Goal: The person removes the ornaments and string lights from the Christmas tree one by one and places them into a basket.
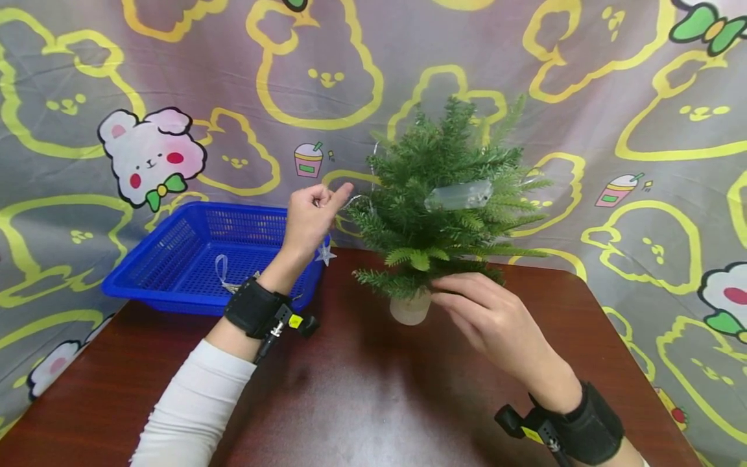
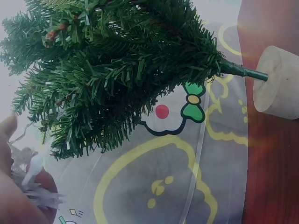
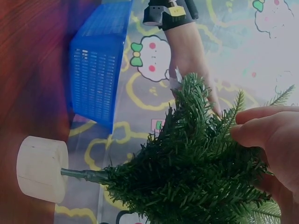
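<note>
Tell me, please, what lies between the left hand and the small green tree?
In the head view, a thin pale strand spans from the left hand to the tree.

With the tree point(image 1: 449, 155) as the clock's centre, its base point(image 1: 410, 310) resting on the surface point(image 1: 373, 408), the basket point(image 1: 175, 300) sits toward ten o'clock, small pieces point(image 1: 231, 287) inside it. The left grip point(image 1: 310, 219) is at nine, and below it a star point(image 1: 325, 255) is at the basket's three-o'clock edge. The right grip point(image 1: 496, 318) is at four, by the lowest branches. A box point(image 1: 458, 196) lies among the six-o'clock branches; a cloth point(image 1: 227, 78) hangs behind, at twelve.
</note>
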Available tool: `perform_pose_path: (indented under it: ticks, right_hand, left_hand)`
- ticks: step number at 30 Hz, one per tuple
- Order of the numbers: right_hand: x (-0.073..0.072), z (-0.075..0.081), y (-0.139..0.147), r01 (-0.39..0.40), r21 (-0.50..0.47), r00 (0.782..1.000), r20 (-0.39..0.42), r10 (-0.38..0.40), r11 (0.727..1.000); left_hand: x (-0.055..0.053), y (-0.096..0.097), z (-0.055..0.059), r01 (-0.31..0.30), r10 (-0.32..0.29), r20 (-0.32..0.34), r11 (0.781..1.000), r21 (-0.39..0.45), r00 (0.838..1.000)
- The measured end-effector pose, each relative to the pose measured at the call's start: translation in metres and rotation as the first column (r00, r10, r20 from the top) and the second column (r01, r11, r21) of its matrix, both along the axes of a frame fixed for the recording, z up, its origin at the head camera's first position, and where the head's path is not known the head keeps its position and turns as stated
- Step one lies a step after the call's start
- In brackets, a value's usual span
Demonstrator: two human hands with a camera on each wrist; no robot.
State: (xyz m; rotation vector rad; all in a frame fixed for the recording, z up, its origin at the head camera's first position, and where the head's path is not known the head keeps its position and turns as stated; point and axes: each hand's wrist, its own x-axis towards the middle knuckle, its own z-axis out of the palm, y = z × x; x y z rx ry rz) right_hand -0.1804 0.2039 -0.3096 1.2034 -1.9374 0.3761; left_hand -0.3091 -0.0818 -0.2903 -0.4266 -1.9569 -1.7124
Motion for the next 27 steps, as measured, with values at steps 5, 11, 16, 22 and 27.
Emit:
perform_pose_path:
  ticks: [5,11,16,22,27]
  right_hand:
    - [0.000,0.000,0.003,0.005,-0.003,1.000,0.006,-0.005,1.000]
    - [-0.001,-0.002,0.007,0.013,-0.014,1.000,0.002,-0.013,1.000]
    - [-0.001,-0.002,0.011,0.007,-0.023,1.000,-0.012,-0.007,1.000]
    - [-0.003,0.000,0.017,0.009,-0.027,1.000,-0.026,-0.009,1.000]
    - [-0.004,-0.001,0.021,0.004,-0.038,0.999,-0.035,-0.005,0.999]
  left_hand:
    - [0.003,-0.002,0.001,-0.020,0.014,-0.067,0.996,-0.091,0.998]
    - [0.007,-0.003,0.005,-0.040,0.030,-0.093,0.994,-0.105,0.995]
    - [0.009,-0.004,0.009,0.007,-0.012,-0.041,0.994,-0.107,0.999]
    - [0.008,-0.002,0.011,0.023,-0.022,0.016,0.995,-0.094,1.000]
    - [0.007,-0.002,0.011,0.003,0.002,0.043,0.993,-0.117,0.999]
